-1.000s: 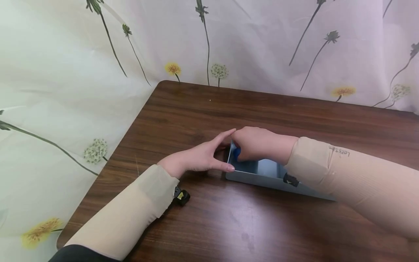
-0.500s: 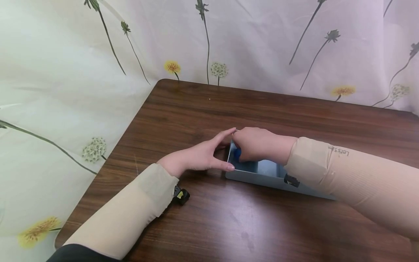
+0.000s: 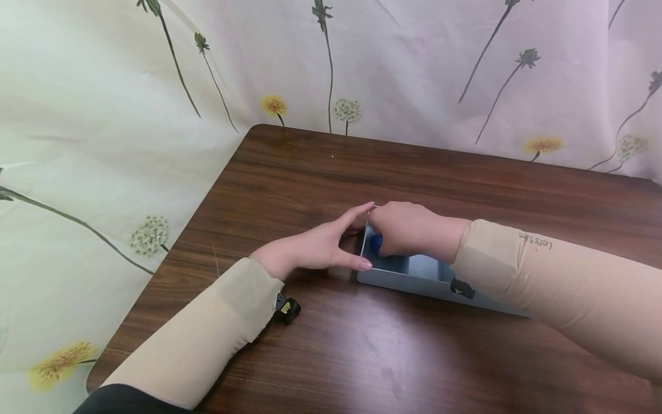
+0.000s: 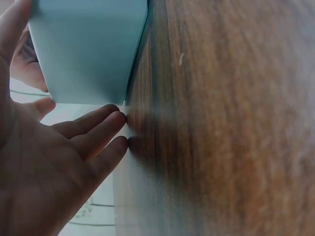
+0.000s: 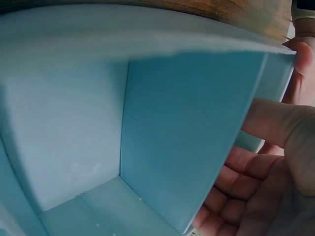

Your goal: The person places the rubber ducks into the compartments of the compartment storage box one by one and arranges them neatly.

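A pale blue divided box [image 3: 408, 283] lies lengthwise on the table, partly covered by my right arm. My left hand [image 3: 323, 246] is spread at its left end, thumb at the near corner and index fingertip at the far corner. In the left wrist view the other fingers [image 4: 101, 132] stretch out below the box's end wall [image 4: 88, 54]. My right hand [image 3: 405, 229] reaches into the leftmost compartment with curled fingers and grips a small deep-blue thing [image 3: 376, 244], mostly hidden, its kind unclear. The right wrist view shows a divider [image 5: 189, 132] beside that hand.
The brown wood-grain table [image 3: 289, 184] has its left edge and rounded back corner in view. A white curtain with dandelion prints [image 3: 403, 69] hangs behind and to the left. A black wrist camera [image 3: 288, 309] sticks out from the left sleeve.
Almost nothing differs. Both hands keep their places at the box's left end, and the view shifts very slightly.
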A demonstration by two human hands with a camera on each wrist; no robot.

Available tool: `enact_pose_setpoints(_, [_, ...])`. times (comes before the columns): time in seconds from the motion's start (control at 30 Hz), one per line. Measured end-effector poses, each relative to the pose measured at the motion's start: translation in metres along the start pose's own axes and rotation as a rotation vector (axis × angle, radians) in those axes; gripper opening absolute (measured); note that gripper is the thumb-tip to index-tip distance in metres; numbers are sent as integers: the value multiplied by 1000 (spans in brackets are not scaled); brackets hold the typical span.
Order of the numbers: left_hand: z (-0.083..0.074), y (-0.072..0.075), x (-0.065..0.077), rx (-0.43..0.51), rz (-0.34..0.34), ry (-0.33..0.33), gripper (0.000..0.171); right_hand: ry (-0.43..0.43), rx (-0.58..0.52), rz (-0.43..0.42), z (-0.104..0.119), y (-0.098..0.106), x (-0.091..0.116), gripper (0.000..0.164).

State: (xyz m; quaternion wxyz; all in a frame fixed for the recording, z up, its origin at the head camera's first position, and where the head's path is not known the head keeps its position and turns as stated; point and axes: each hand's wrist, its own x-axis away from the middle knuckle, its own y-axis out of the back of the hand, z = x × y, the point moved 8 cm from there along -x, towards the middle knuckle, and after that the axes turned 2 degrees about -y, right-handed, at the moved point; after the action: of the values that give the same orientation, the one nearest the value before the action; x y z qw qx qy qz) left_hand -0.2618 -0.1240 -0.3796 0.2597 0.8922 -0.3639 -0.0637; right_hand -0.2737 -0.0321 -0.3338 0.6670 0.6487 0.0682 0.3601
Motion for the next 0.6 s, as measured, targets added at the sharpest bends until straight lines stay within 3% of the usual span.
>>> enact_pose_setpoints(0.6, [-1,-1,1,14,7,-9,105,-20,29,5,-3,-5,-1,23])
